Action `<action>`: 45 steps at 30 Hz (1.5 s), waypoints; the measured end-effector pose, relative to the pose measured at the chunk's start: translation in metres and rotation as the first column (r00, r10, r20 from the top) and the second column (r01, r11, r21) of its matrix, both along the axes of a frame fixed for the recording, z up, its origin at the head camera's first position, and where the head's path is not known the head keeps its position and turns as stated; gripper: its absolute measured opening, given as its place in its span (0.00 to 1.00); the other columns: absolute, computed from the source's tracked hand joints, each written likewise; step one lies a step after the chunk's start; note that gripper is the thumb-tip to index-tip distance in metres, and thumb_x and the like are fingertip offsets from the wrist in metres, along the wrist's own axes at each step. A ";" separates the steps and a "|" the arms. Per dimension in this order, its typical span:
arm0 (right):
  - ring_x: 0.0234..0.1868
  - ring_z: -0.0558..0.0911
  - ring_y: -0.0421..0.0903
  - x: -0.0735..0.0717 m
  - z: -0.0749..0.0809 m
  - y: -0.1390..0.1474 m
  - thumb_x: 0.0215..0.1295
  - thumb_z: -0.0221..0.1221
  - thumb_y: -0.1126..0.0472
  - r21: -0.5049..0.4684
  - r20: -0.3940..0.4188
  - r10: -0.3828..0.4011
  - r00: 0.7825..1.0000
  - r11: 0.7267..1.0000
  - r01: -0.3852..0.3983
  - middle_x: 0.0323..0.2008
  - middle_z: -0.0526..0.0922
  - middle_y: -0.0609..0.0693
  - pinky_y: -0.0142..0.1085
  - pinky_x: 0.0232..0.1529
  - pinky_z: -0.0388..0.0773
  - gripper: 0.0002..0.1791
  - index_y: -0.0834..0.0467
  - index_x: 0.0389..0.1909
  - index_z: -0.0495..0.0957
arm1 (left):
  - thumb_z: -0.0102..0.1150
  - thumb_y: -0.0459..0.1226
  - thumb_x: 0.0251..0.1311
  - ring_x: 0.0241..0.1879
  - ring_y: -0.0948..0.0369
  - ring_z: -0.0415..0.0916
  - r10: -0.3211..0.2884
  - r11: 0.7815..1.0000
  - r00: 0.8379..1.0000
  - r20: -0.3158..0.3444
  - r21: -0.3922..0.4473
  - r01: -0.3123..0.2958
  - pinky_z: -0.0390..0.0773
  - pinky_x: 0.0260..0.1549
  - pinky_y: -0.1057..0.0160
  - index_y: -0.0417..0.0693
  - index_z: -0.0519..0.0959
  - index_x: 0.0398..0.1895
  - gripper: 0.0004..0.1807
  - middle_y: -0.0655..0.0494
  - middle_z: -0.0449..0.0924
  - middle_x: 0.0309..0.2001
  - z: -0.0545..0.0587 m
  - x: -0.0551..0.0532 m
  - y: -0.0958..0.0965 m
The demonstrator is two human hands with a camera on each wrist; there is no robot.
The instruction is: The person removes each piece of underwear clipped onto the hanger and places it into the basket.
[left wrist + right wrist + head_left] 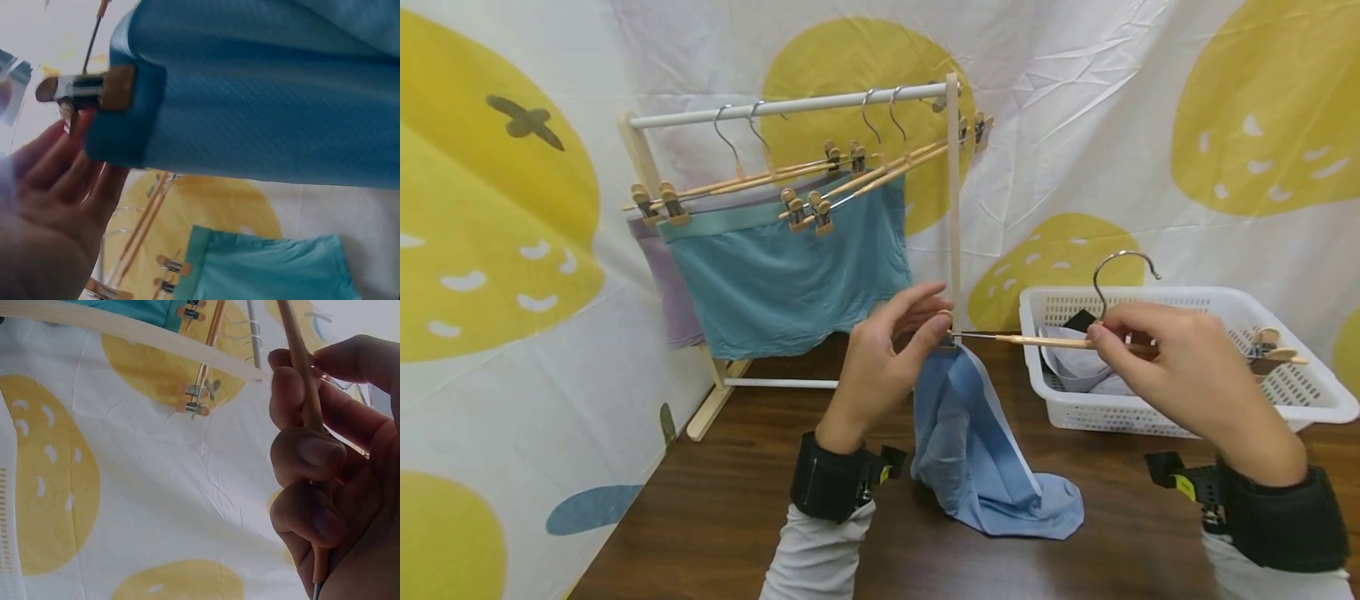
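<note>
My right hand [1187,375] grips the wooden bar of a clip hanger [1045,342], its metal hook pointing up; the right wrist view shows the fingers curled round the bar [304,381]. At the hanger's left end, a clip [94,89] bites one waistband corner of light blue underpants [977,450]. They hang down from it, their lower part lying on the table. My left hand [887,358] is beside that clip, fingers extended behind the clip and cloth, thumb apart from it in the left wrist view. The hanger's right clip [1266,346] holds no cloth.
Behind the left hand, a rack [953,192] carries teal underpants [790,275], purple underpants [673,283] and bare clip hangers [887,175]. To the right, a white plastic basket [1120,417] holds grey cloth [1067,367]. All stand on a dark wooden table [737,517].
</note>
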State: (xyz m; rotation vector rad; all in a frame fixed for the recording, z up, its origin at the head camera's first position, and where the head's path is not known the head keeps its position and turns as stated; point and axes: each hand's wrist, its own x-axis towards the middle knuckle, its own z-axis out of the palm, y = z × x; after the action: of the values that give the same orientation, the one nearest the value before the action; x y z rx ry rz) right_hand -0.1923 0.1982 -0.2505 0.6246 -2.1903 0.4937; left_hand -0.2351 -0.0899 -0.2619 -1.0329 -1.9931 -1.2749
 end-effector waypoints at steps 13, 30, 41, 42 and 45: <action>0.17 0.67 0.38 0.001 0.000 0.000 0.56 0.64 0.62 -0.022 -0.019 0.006 1.000 1.000 -0.006 0.15 0.75 0.42 0.30 0.18 0.63 0.08 0.47 0.21 0.80 | 0.54 0.37 0.68 0.41 0.59 0.84 -0.294 0.954 0.911 0.288 0.026 0.300 0.85 0.40 0.55 0.39 0.80 0.52 0.14 0.38 0.87 0.40 -0.005 -0.004 0.000; 0.18 0.68 0.39 0.001 0.001 -0.001 0.58 0.63 0.62 -0.025 0.008 0.010 1.000 1.000 -0.010 0.16 0.75 0.43 0.33 0.18 0.65 0.07 0.49 0.23 0.80 | 0.55 0.34 0.66 0.36 0.57 0.83 -0.249 0.968 0.958 0.139 0.050 0.245 0.83 0.35 0.60 0.37 0.81 0.38 0.09 0.40 0.87 0.33 -0.008 -0.008 0.004; 0.18 0.67 0.40 0.001 0.002 -0.004 0.57 0.63 0.62 -0.022 0.006 0.015 1.000 1.000 -0.014 0.15 0.73 0.42 0.33 0.18 0.63 0.08 0.48 0.22 0.79 | 0.52 0.25 0.65 0.34 0.52 0.82 -0.223 0.975 0.969 0.104 0.047 0.219 0.86 0.37 0.50 0.28 0.80 0.35 0.07 0.33 0.85 0.32 0.007 0.012 0.006; 0.18 0.67 0.39 0.001 0.001 -0.004 0.57 0.63 0.63 -0.023 0.007 0.016 1.000 1.000 -0.015 0.15 0.74 0.43 0.33 0.18 0.63 0.08 0.48 0.22 0.79 | 0.52 0.25 0.65 0.34 0.51 0.82 -0.227 0.974 0.967 0.113 0.047 0.223 0.85 0.37 0.49 0.28 0.79 0.35 0.07 0.33 0.85 0.32 0.009 0.014 0.006; 0.18 0.67 0.39 0.001 0.001 -0.003 0.57 0.63 0.63 -0.024 0.010 0.015 1.000 1.000 -0.015 0.16 0.74 0.43 0.33 0.18 0.63 0.08 0.48 0.22 0.79 | 0.51 0.28 0.67 0.33 0.51 0.82 -0.256 0.967 0.953 0.162 0.058 0.250 0.86 0.37 0.48 0.28 0.79 0.36 0.08 0.33 0.85 0.32 0.004 0.008 0.006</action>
State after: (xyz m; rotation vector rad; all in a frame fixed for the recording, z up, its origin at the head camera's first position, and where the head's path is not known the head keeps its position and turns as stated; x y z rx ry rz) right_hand -0.1913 0.1951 -0.2498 0.6276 -2.1871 0.5316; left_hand -0.2270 -0.0840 -0.2575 -1.2303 -1.9997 -1.5751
